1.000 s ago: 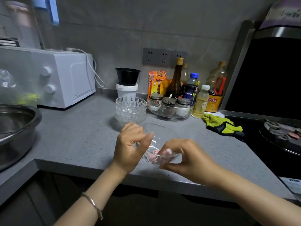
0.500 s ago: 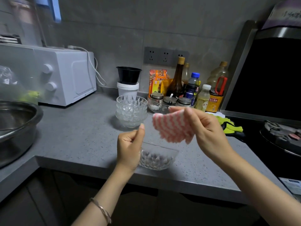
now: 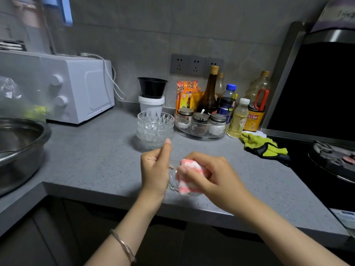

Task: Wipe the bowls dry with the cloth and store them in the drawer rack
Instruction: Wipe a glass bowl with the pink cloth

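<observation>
Grey speckled worktop [image 3: 92, 160], kitchen corner. Cut-glass bowl [image 3: 172, 180] set near front edge, steadied at rim by left hand [image 3: 154, 169], grip curled round it. Pink-striped cloth [image 3: 189, 175] bunched in right hand [image 3: 213, 177] grip, pressed into bowl. Wiping judged under way. Stack of glass bowls [image 3: 155, 127] behind; wiped or not cannot be told. Drawer rack not seen; storing judged undone.

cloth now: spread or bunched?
Bunched. The right hand grips the cloth as a wadded lump, pressed inside the bowl that the left hand holds.
</observation>
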{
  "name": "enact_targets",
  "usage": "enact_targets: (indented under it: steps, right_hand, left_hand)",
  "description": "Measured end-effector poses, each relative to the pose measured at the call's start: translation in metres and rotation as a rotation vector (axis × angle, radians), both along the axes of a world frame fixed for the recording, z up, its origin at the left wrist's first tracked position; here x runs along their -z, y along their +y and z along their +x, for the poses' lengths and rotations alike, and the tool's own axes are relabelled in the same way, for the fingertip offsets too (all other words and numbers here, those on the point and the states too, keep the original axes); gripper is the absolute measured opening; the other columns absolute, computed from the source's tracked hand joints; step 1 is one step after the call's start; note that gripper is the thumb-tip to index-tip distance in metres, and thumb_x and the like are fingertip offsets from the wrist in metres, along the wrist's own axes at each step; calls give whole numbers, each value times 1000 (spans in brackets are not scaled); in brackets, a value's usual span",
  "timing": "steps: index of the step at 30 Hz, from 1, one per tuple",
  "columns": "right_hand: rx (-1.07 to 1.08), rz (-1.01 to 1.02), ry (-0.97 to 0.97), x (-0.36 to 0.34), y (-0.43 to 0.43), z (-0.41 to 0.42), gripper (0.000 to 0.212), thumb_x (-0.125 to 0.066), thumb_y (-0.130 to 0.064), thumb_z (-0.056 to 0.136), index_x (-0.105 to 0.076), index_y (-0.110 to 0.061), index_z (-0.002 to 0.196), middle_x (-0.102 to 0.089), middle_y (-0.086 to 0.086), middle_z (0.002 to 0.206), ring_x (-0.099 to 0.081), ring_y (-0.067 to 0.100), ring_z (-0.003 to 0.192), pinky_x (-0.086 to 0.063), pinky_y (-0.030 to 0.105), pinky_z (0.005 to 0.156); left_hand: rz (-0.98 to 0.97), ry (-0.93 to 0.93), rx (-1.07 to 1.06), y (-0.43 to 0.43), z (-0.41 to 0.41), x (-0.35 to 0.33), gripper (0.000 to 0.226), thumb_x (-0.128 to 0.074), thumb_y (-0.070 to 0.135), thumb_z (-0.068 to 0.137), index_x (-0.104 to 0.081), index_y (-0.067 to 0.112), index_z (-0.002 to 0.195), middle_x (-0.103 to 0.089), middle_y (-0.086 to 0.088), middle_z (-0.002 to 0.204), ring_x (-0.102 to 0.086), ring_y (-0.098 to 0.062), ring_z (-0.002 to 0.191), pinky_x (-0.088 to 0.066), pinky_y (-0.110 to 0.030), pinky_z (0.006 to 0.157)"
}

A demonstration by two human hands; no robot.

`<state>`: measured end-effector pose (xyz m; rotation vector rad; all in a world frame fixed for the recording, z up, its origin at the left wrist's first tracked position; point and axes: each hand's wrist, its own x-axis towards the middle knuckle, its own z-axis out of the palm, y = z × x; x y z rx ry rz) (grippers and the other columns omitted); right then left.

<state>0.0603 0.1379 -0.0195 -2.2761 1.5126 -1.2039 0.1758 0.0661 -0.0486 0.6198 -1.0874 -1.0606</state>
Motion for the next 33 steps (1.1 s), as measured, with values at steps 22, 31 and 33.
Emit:
enact_targets:
  steps: [22,31,33]
  right_hand:
    - [-43,-56,-513,7,-11,-3,59,-55,-45,83,-48,8,59,-44,20,48,-41,15,46,-29,25,45]
    - [86,157,-746,-1,-6,-17,53,-60,-59,79,-56,-15,51,-56,9,46,-46,18,35,-32,15,35]
    - [30,97,-674,-13,-6,-16,46,-56,-42,83,-54,-11,49,-51,18,47,-40,12,30,-28,14,32]
  left_hand:
    - [-195,-292,41,3,6,-15,55,-54,54,78,-41,11,45,-35,-5,46,-34,-17,47,-28,-32,51]
    - [99,-218,219,-5,11,-16,57,-47,42,93,-62,-10,72,-64,-15,66,-64,-20,67,-50,-24,70]
    - [-104,-375,202,4,12,-27,56,-45,49,91,-54,8,54,-54,0,51,-53,-10,53,-43,-18,60]
